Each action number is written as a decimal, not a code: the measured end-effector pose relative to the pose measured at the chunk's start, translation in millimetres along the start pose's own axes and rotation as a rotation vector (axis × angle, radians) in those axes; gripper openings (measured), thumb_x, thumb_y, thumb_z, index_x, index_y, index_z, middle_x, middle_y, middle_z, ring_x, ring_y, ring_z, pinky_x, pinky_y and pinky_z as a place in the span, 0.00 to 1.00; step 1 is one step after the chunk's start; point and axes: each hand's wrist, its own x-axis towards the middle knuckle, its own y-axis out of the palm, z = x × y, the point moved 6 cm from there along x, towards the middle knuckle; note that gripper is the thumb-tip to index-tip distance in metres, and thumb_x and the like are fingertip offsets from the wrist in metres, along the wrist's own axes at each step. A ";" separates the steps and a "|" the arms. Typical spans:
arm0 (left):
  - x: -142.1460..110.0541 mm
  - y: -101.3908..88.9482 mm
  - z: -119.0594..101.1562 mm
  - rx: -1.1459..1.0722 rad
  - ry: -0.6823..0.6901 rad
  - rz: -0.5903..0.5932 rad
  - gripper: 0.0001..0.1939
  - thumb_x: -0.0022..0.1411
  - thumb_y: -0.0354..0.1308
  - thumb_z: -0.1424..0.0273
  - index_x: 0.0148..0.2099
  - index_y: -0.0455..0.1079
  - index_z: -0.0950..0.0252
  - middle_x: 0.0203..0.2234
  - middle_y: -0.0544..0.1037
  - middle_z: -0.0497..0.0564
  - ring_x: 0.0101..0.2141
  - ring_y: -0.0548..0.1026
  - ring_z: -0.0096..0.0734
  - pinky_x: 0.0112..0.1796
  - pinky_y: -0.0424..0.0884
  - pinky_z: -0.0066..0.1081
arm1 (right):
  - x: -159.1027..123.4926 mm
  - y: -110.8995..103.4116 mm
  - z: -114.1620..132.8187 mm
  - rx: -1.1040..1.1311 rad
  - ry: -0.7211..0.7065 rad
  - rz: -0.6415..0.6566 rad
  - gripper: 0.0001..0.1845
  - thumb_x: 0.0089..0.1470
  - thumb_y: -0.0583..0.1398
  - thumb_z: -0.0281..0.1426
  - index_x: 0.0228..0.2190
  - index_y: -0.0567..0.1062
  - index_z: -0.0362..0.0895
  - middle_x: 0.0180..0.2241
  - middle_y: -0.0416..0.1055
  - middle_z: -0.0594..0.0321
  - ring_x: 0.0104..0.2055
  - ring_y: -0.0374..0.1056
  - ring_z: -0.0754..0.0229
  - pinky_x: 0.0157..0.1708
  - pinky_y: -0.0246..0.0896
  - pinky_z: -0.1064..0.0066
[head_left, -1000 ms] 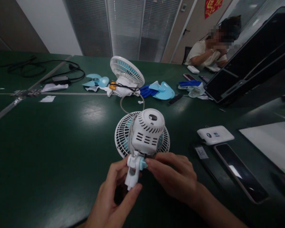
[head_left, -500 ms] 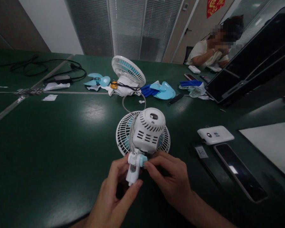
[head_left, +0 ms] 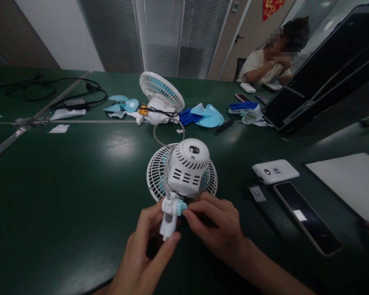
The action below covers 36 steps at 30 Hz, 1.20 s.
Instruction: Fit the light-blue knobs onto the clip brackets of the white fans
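A small white fan [head_left: 186, 168] with a round grille and light blue blades lies grille-down on the green table [head_left: 64, 184], its motor housing facing me. My left hand [head_left: 144, 254] grips the white neck bracket [head_left: 168, 217] under the housing, thumb along its lower end. My right hand [head_left: 217, 227] pinches the light blue knob [head_left: 181, 207] on the side of that bracket with thumb and forefinger. A grey cord [head_left: 160, 137] loops away from the fan toward the back.
A second white fan [head_left: 161, 98], loose blue blades [head_left: 121, 104] [head_left: 209, 116] and blue gloves [head_left: 246, 107] lie further back. A white power bank [head_left: 275, 171], a phone [head_left: 307, 217] and white paper [head_left: 350, 182] sit at right. Black cables [head_left: 49, 88] are far left. Another person [head_left: 270, 61] sits behind a dark monitor [head_left: 326, 69].
My right hand's fingers have closed in tighter on the blue knob, and both hands with the fan sit slightly further left in view. The fan stays on the table.
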 end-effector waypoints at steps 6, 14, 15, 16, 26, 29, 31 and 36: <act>-0.2 -0.2 0.0 -0.013 -0.006 -0.025 0.22 0.66 0.62 0.62 0.59 0.65 0.58 0.55 0.80 0.54 0.53 0.78 0.41 0.52 0.75 0.34 | -6.1 -11.8 3.0 -0.151 -0.176 0.018 0.11 0.62 0.64 0.29 0.47 0.75 0.44 0.37 0.78 0.63 0.34 0.74 0.65 0.31 0.64 0.72; -0.1 -0.6 3.5 0.033 0.008 -0.033 0.22 0.65 0.63 0.61 0.58 0.65 0.58 0.54 0.80 0.55 0.52 0.79 0.41 0.52 0.76 0.35 | -3.6 -3.8 -3.6 -0.058 -0.108 -0.011 0.02 0.64 0.62 0.29 0.38 0.76 0.44 0.32 0.76 0.66 0.30 0.72 0.67 0.28 0.60 0.73; -0.2 -0.2 3.4 0.032 0.006 -0.031 0.21 0.65 0.63 0.61 0.58 0.65 0.58 0.54 0.80 0.54 0.53 0.79 0.40 0.53 0.75 0.35 | -3.0 -1.6 -3.8 -0.036 -0.079 -0.010 0.04 0.64 0.62 0.30 0.35 0.75 0.44 0.30 0.74 0.67 0.28 0.70 0.68 0.26 0.58 0.73; -0.3 0.4 3.2 0.029 0.005 -0.024 0.22 0.65 0.62 0.61 0.58 0.65 0.58 0.54 0.81 0.54 0.53 0.79 0.40 0.54 0.75 0.35 | -2.8 -0.3 -3.5 -0.023 -0.063 -0.007 0.07 0.64 0.61 0.30 0.32 0.74 0.44 0.28 0.73 0.67 0.27 0.69 0.68 0.25 0.56 0.72; 0.1 0.3 5.4 0.026 0.015 -0.010 0.22 0.65 0.62 0.61 0.58 0.65 0.59 0.54 0.82 0.55 0.50 0.80 0.40 0.49 0.77 0.34 | -5.3 -13.9 -3.8 -0.081 -0.173 0.041 0.11 0.62 0.63 0.28 0.47 0.75 0.46 0.38 0.77 0.64 0.34 0.73 0.66 0.31 0.62 0.73; 0.1 -0.5 6.3 0.066 0.016 0.001 0.22 0.66 0.61 0.61 0.59 0.65 0.59 0.54 0.81 0.55 0.52 0.80 0.42 0.46 0.77 0.34 | -2.1 -8.1 -4.5 -0.032 -0.084 -0.015 0.02 0.63 0.63 0.30 0.37 0.76 0.45 0.32 0.75 0.65 0.30 0.71 0.67 0.28 0.60 0.74; -0.1 -0.6 6.7 0.089 0.008 0.006 0.22 0.65 0.62 0.61 0.59 0.66 0.58 0.54 0.81 0.55 0.52 0.79 0.43 0.44 0.78 0.33 | -0.8 -2.8 -4.0 0.034 -0.023 -0.025 0.07 0.64 0.61 0.30 0.32 0.74 0.44 0.28 0.72 0.66 0.26 0.68 0.68 0.25 0.57 0.74; -0.1 1.4 5.5 0.054 0.010 0.011 0.22 0.66 0.61 0.61 0.59 0.65 0.58 0.55 0.81 0.55 0.53 0.79 0.41 0.49 0.76 0.34 | -3.4 -7.5 0.1 -0.089 -0.100 -0.004 0.03 0.63 0.61 0.29 0.36 0.75 0.44 0.30 0.73 0.65 0.28 0.70 0.66 0.27 0.59 0.72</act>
